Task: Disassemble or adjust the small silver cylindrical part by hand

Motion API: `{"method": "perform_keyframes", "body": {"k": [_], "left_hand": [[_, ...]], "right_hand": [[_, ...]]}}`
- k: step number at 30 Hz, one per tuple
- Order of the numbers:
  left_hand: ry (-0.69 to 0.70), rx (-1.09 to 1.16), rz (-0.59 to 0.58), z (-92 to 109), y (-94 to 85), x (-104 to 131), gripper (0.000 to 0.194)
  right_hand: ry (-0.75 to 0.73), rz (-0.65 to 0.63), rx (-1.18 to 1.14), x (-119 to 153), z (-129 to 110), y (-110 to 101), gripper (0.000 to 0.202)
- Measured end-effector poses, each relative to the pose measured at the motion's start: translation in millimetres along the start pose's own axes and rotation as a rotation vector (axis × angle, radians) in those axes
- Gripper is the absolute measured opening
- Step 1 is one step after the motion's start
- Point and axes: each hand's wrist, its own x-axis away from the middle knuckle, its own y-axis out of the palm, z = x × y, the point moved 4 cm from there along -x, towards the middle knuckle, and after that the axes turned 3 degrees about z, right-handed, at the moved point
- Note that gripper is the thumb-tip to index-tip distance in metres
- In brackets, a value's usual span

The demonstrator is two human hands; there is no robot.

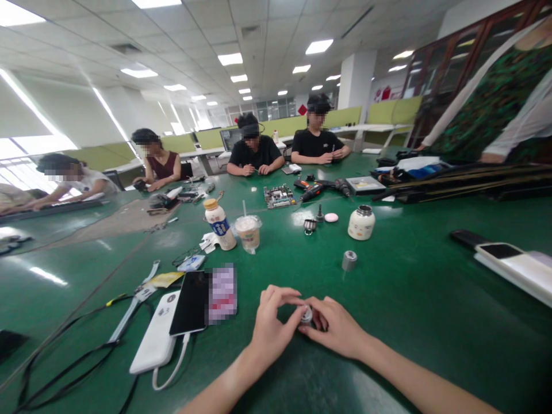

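Note:
Close in front of me, my left hand (276, 322) and my right hand (334, 329) meet around a small round silvery piece (306, 314). The fingertips of both hands press on its sides, and much of it is hidden behind them. Beyond my right hand a short grey cylinder (349, 261) stands upright on the green table (414, 276). Farther back is a cream-coloured flask (361, 224) with its metal neck uncovered. To its left lie a pink oval piece (331, 217), a dark stepped part (319, 214) and a dark cap-like part with a ring (309, 226).
Left of my hands lie a white power bank (155, 339), a black phone (190, 302) and a strap (133, 310). A bottle (221, 227) and a plastic cup (249, 233) stand behind. Farther off are a circuit board (279, 196), power drills (321, 188) and several people.

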Motion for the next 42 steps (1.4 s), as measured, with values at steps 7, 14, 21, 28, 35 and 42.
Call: {"method": "perform_keyframes", "body": {"k": [7, 14, 21, 28, 35, 42], "left_hand": [[-0.096, -0.180, 0.075, -39, -11.4, -13, 0.020], [-0.130, -0.210, 0.009, -56, -6.2, -11, 0.028], [-0.112, -0.153, 0.027, -40, -7.8, -13, 0.023], [-0.068, 0.096, -0.058, -7, -2.5, -6, 0.035], [-0.054, 0.055, -0.116, 0, -0.9, -5, 0.034], [0.087, 0.092, -0.191, 10, -5.6, -4, 0.056]], "right_hand": [[0.018, -0.010, -0.015, -1, -4, -3, 0.022], [0.023, -0.017, -0.015, 0, -3, -3, 0.022], [0.016, -0.008, -0.004, 0, -2, -2, 0.022], [0.013, -0.024, 0.005, -1, -2, -2, 0.024], [0.004, -0.013, 0.005, -1, -2, -1, 0.023], [-0.003, -0.005, 0.018, 0, 1, 1, 0.022]]}}
